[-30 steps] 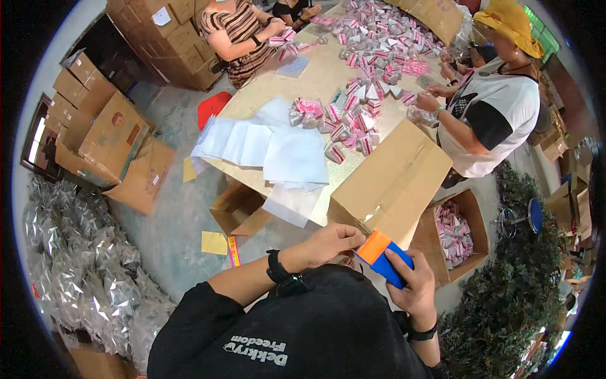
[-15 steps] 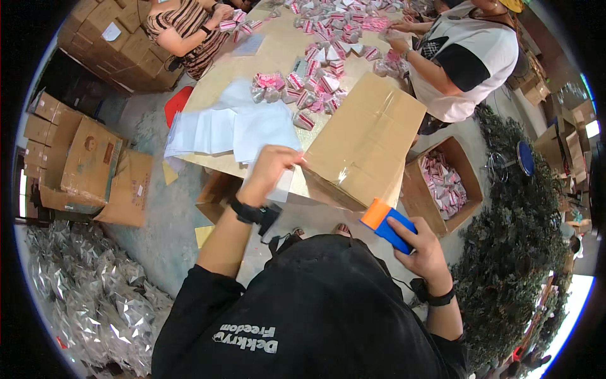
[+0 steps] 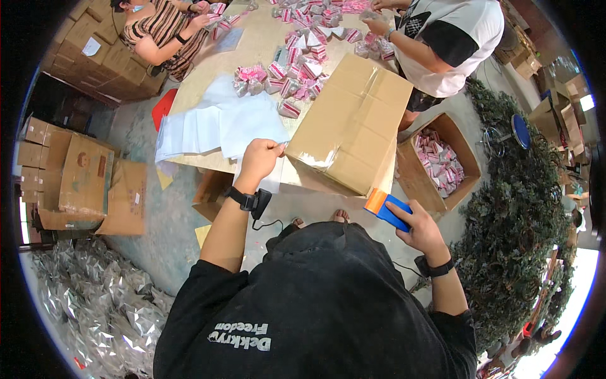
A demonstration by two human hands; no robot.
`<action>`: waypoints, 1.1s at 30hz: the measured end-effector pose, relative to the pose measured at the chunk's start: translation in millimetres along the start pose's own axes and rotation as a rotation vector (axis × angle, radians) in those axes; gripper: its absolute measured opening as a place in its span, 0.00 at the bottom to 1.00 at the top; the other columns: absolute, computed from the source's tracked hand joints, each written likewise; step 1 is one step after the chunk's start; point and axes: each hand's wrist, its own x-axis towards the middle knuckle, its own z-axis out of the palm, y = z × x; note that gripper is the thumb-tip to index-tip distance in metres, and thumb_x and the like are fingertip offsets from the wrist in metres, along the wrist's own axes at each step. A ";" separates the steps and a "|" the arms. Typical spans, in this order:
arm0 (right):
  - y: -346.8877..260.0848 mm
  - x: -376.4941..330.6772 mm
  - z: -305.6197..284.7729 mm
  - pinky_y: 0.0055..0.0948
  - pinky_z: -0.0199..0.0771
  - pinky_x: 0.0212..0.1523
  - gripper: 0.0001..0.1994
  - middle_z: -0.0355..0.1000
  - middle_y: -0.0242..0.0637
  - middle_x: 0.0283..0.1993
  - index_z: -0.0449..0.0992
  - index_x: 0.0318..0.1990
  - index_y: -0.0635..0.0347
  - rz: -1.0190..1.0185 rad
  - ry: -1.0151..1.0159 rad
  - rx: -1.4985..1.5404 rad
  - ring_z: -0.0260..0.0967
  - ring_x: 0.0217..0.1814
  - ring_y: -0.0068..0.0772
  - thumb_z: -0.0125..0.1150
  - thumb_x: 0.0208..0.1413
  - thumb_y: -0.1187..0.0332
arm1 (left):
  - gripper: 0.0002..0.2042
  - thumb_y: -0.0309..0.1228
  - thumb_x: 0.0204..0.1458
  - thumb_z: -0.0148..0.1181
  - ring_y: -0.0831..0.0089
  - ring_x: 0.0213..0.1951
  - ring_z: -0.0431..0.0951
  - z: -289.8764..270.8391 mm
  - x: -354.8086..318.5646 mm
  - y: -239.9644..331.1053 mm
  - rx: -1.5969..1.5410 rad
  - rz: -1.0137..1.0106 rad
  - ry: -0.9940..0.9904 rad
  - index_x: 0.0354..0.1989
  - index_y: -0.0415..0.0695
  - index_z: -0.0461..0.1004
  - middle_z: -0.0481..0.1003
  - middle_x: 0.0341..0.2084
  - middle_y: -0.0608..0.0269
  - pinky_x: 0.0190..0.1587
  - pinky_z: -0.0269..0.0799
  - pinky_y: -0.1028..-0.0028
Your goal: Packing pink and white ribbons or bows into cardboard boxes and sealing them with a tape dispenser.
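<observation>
A closed cardboard carton [image 3: 353,120] with shiny clear tape on it lies at the near edge of the table. My left hand [image 3: 260,163] is closed in a pinch at the carton's near left corner; what its fingertips hold is too small to make out. In my right hand [image 3: 421,228] is a blue hand tool with an orange end [image 3: 391,213], gripped from the side. That orange end points at the carton's near right corner, just in front of it. White sheets [image 3: 218,126] lie left of the carton, beside my left hand.
Small pink-and-grey packets [image 3: 309,69] cover the table's [image 3: 189,95] far part, where two people handle some. An open carton [image 3: 472,183] of packets stands at right, beside dark greenery [image 3: 505,252]. Silvery pieces [image 3: 101,297] and brown boxes [image 3: 85,177] fill the left.
The view has shifted, so the table and carton sit further left and higher. My left hand stays pinched at the carton's corner. My right hand still grips the blue tool, tilted slightly flatter.
</observation>
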 end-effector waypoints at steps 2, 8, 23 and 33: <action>-3.5 5.9 -0.3 0.42 0.76 0.45 0.36 0.67 0.45 0.42 0.72 0.63 0.34 -0.001 -0.007 0.012 0.71 0.43 0.50 0.64 0.41 0.74 | 0.15 0.38 0.55 0.63 0.73 0.25 0.78 3.4 2.5 -11.3 -0.049 0.017 -0.042 0.29 0.36 0.82 0.78 0.20 0.56 0.30 0.70 0.71; -30.3 30.7 -18.5 0.39 0.75 0.41 0.27 0.69 0.47 0.35 0.79 0.57 0.41 0.123 0.018 0.089 0.73 0.37 0.50 0.67 0.44 0.70 | 0.12 0.34 0.58 0.56 0.61 0.32 0.81 7.3 9.9 -13.8 0.094 -0.023 0.176 0.39 0.36 0.79 0.81 0.30 0.49 0.39 0.75 0.66; -100.5 99.4 38.2 0.49 0.76 0.37 0.20 0.73 0.57 0.31 0.79 0.52 0.50 0.095 -0.014 0.029 0.75 0.34 0.59 0.63 0.51 0.58 | 0.48 0.53 0.51 0.62 0.31 0.71 0.39 94.6 27.8 73.3 0.435 0.034 0.470 0.67 0.23 0.51 0.46 0.67 0.21 0.67 0.49 0.38; -103.4 75.0 31.3 0.48 0.78 0.39 0.36 0.69 0.58 0.37 0.64 0.69 0.50 0.034 -0.186 -0.015 0.75 0.35 0.62 0.66 0.50 0.60 | 0.48 0.53 0.51 0.63 0.31 0.72 0.39 88.7 12.1 91.5 0.603 0.063 0.439 0.69 0.27 0.50 0.45 0.66 0.17 0.64 0.54 0.43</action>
